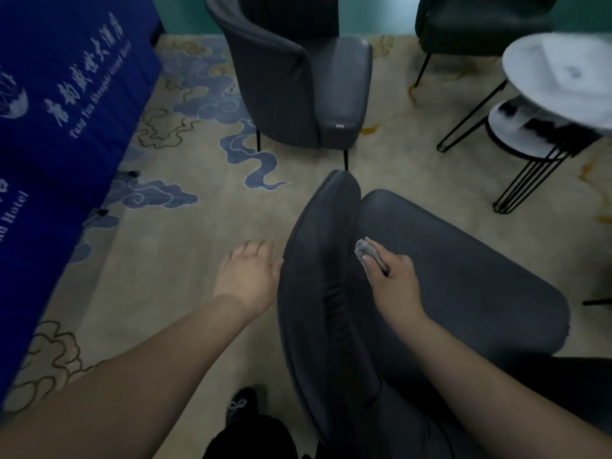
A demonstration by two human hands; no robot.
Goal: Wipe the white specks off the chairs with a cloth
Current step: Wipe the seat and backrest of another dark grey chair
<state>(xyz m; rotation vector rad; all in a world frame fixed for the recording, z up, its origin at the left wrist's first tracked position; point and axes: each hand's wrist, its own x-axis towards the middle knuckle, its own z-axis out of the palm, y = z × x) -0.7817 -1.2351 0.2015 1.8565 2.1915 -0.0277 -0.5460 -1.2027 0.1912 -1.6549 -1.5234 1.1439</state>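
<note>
Dark grey leather-look upholstery covered the nearest chair (pixel 447 276), which filled the lower centre and lower right of the frame. The right hand (pixel 394 279) sat low on it, where the curved backrest met the seat. Its fingers (pixel 372 263) were curled around a small wadded grey cloth (pixel 364 250), pinching it against the upholstery. The left hand (pixel 248 273) lay at the outer left edge of the backrest, fingers loosely spread and holding nothing; whether it actually touched the edge could not be confirmed.

No white specks could be made out on this chair in the dim, soft picture. A second grey chair (pixel 298 87) stood at upper centre and a third (pixel 480 24) at upper right, beside a round white side table (pixel 530 58) with black wire legs. A blue banner (pixel 66 94) occupied the upper left, over patterned carpet (pixel 198 226).

Assessed risks: the cloth was bunched very small, so its contact patch was narrow and specks in the seam could be pushed deeper rather than lifted. The chair appeared to stand on thin legs; hard wiping without a firm left-hand brace could shift it. Poor light could leave specks unnoticed.
</note>
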